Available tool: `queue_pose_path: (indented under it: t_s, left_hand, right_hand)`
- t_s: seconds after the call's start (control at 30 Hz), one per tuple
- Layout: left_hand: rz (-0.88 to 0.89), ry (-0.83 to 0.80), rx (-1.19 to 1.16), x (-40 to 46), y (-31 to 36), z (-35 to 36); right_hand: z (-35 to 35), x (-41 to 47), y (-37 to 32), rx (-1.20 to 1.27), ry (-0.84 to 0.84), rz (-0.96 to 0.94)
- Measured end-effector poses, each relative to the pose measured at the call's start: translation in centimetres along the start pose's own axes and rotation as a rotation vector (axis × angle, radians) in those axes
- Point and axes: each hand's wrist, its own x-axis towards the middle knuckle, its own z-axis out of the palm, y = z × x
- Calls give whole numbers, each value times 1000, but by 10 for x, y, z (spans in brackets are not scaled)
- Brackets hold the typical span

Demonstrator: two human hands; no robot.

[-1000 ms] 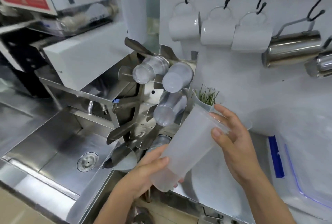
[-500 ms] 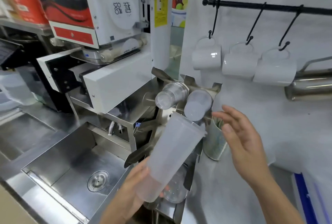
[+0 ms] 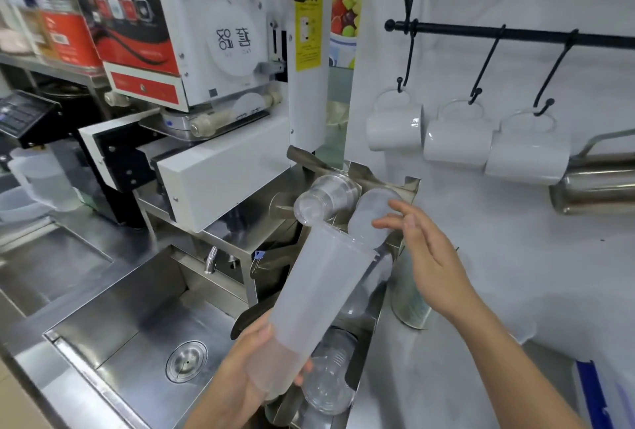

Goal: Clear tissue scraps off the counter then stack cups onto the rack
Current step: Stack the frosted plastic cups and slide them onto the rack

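My left hand (image 3: 251, 363) grips the base of a tall frosted plastic cup (image 3: 316, 298), tilted with its mouth up and toward the steel cup rack (image 3: 409, 184). The cup's rim lies just below two cups lying on the rack's upper pegs: a clear cup (image 3: 323, 198) and a frosted cup (image 3: 372, 215). My right hand (image 3: 426, 256) hovers open beside the rim, fingers spread, holding nothing. Another clear cup (image 3: 326, 384) sits low on the rack, partly behind the held cup.
A steel sink (image 3: 137, 336) lies to the left, below a white and red sealing machine (image 3: 192, 26). Three white mugs (image 3: 457, 143) and a steel pitcher (image 3: 598, 188) hang from a black rail. A container (image 3: 410, 294) stands on the white counter (image 3: 515, 291) behind my right hand.
My right hand let go of the tall cup's rim and opened. My left hand carried the cup up toward the rack's upper pegs. The view tilted upward.
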Motion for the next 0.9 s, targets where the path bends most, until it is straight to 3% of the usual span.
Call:
queue_pose_path:
  t_s: [0.33,0.9]
  left_hand:
    - [19,-25,16,12,6,11]
    - [60,81,36,13,20,37]
  right_hand:
    - [-3,12,0,22,11,-7]
    - [-1,10,3,51,52,10]
